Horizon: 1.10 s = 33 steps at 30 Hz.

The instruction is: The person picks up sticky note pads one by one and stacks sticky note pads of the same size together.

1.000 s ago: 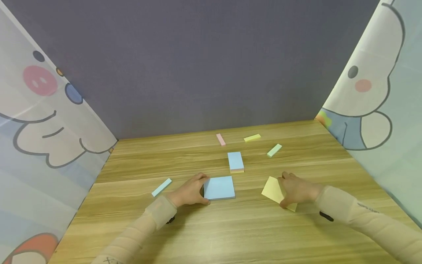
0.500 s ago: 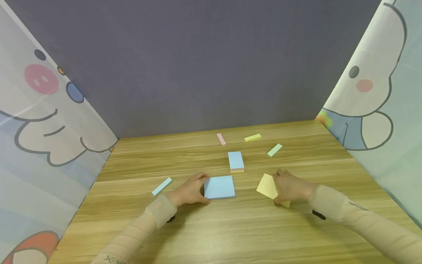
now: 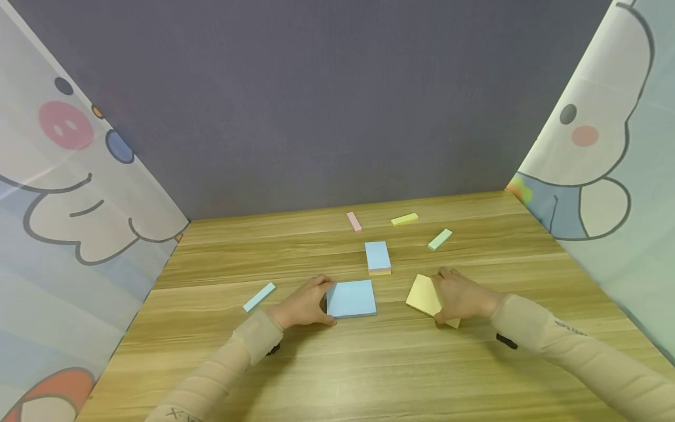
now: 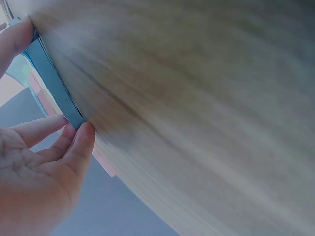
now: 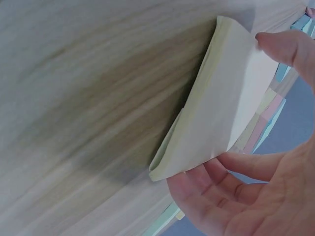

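A square blue sticky-note pad (image 3: 351,298) lies flat on the wooden table. My left hand (image 3: 303,303) grips it by its left side, thumb at the near edge and fingers at the far one; the left wrist view shows its blue side (image 4: 54,81) between them. To the right, my right hand (image 3: 465,296) holds a yellow sticky-note pad (image 3: 423,293) turned at an angle, thumb and fingers on opposite edges. In the right wrist view a bottom sheet of this yellow pad (image 5: 229,93) parts slightly from the rest. The right hand covers part of it.
Beyond the blue pad sits a smaller stack of sticky notes (image 3: 377,255), blue on top. Narrow strip pads lie about: pink (image 3: 354,222), yellow (image 3: 404,220), green (image 3: 440,239) and light blue (image 3: 259,297). A dark panel (image 3: 337,111) closes off the table's back.
The right hand has moved left with the yellow pad, bringing it nearer the blue pad. My left hand and the blue pad have stayed in place.
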### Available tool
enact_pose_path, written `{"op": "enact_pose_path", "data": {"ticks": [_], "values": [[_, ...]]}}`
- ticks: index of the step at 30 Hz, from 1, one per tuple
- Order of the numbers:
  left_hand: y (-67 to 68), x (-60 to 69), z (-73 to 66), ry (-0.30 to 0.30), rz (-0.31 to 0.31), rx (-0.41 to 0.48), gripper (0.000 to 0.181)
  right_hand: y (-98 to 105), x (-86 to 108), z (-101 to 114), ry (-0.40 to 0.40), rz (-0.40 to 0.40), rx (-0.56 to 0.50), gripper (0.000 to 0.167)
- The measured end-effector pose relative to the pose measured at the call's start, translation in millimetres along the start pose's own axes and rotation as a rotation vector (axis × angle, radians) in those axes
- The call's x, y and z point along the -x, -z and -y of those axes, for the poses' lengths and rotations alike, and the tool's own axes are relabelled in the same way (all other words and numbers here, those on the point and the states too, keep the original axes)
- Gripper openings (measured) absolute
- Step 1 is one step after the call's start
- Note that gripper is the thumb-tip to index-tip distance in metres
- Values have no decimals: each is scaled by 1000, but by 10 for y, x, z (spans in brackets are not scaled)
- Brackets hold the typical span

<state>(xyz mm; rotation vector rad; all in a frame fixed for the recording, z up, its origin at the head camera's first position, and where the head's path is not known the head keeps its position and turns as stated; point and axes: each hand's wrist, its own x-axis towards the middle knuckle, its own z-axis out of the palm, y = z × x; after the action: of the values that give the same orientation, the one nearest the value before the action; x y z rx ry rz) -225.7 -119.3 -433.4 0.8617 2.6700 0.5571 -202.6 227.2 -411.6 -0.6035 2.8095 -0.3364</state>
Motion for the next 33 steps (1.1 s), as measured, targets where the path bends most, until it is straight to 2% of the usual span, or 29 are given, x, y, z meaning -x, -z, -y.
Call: {"op": "enact_pose_path", "data": {"ticks": [18,29,33], "values": [[12,8,-9,-10,0,-7,85,81,-43,70,96,-63,73,90],[24,17,-26,-4,5,-6,86,229,-71,176,129,-66,60,87],[10,15,-11,-2,4,-15,86,288,-97,240,159,-88,48,79]]}}
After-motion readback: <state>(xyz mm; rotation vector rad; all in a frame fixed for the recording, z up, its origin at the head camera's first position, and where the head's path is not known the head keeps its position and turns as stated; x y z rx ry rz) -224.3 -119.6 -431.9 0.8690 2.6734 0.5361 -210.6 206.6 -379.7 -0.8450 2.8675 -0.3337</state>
